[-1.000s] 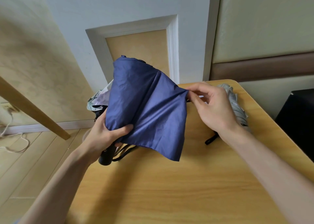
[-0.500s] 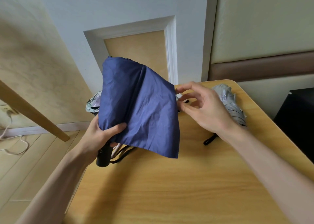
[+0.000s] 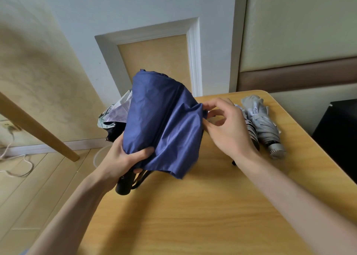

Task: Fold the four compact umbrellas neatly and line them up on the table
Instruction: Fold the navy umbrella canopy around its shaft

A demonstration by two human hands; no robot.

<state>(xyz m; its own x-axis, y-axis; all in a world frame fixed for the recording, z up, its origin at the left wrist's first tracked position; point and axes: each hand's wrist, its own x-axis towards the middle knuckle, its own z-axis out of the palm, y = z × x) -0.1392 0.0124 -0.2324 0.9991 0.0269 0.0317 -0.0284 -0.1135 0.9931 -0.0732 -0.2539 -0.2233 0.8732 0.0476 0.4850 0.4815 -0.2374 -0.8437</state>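
A navy blue compact umbrella (image 3: 162,123) is held above the wooden table (image 3: 193,216), its canopy loose and creased. My left hand (image 3: 123,158) grips its lower canopy just above the black handle (image 3: 125,183). My right hand (image 3: 226,129) pinches the right edge of the blue fabric. A folded grey umbrella (image 3: 260,125) lies at the table's far right. A striped umbrella (image 3: 251,133) lies beside it, mostly hidden by my right hand. A pale patterned umbrella (image 3: 114,115) shows behind the blue one at the table's far left.
A slanted wooden bar (image 3: 36,129) crosses the left side above the floor. A dark cabinet (image 3: 340,135) stands past the table's right edge. A white cord (image 3: 17,158) lies on the floor. The wall and a panelled door are close behind the table.
The blue canopy has been gathered narrower and turned slightly. My right hand shifted along its right edge and now pinches a fold there. My left hand kept its grip.
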